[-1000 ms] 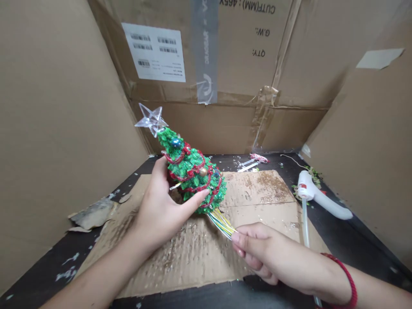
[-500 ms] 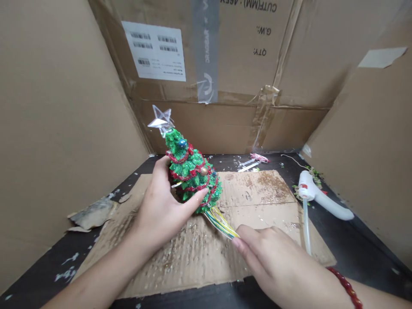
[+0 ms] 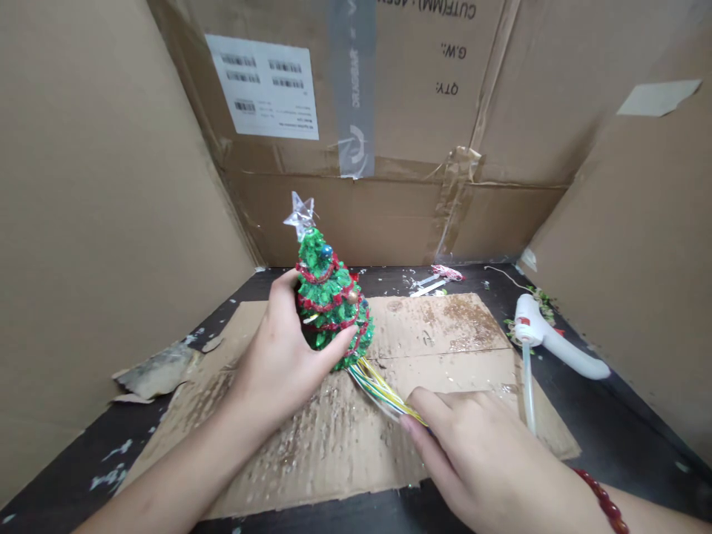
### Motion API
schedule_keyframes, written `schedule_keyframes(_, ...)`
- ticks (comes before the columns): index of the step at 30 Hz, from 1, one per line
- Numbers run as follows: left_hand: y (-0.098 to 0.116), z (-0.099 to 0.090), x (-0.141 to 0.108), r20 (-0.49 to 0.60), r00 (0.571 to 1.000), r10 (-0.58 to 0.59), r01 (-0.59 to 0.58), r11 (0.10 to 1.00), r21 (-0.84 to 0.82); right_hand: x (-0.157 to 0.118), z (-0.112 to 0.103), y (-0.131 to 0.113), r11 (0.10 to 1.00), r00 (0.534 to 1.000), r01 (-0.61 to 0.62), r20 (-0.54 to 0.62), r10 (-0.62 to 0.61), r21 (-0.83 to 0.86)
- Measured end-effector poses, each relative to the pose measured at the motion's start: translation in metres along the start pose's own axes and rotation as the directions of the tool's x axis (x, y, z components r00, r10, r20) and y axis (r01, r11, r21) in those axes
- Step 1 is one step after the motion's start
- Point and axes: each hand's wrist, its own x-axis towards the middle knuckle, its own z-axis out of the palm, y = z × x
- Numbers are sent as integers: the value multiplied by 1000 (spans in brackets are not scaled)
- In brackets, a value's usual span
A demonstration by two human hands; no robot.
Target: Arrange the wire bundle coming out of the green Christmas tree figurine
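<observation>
Miniature tree (image 3: 328,297), one: green, textured, glittered; ringed with red garland; blue and gold baubles; clear star (image 3: 301,215) at its tip. Held tilted, tip towards 11 o'clock. Short pale wire end (image 3: 310,319) protruded on its 9 o'clock side. Wires (image 3: 383,389), one bundle: yellow, green, white, blue; ran from the base towards 4 o'clock, pinched together.

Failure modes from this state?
Wire strain: the right hand grips the yellow, white and green wires below the tree; a hard pull could loosen them inside.

Star damage: the clear star sticks out unsupported above the left hand, so a knock might snap it.

Glue gun contact: the white glue gun lies near the right forearm; if hot, it could burn.
</observation>
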Motion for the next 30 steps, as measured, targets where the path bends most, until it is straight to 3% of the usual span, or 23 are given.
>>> schedule_keyframes(7, -2, 4, 5, 54, 999, 0, 5, 995, -104, -2, -8, -3, 996, 971, 50, -235, -32, 72)
schedule_keyframes(12, -3, 5, 5, 84, 996, -1, 12, 992, -124, -2, -16, -5, 970, 932, 158, -352, -85, 186)
schedule_keyframes(15, -2, 4, 6, 107, 994, -19, 34, 989, -141, -2, -17, -4, 972, 953, 118, -298, -53, 204)
schedule_keyframes(20, 0, 5, 6, 126, 991, -41, 64, 981, -181, 1, -12, -1, 963, 997, -19, -64, 38, 270)
schedule_keyframes(23, 0, 5, 5, 123, 992, -30, 53, 982, -183, 2, -9, 0, 966, 997, 71, -35, -64, 248)
schedule_keyframes(27, -1, 4, 3, 120, 992, -34, 56, 981, -187, 0, 5, 3, 969, 974, 226, -51, -222, 96)
schedule_keyframes(30, -1, 3, 3, 120, 992, -38, 59, 982, -181, -4, 17, 5, 962, 960, 273, -79, -270, 21)
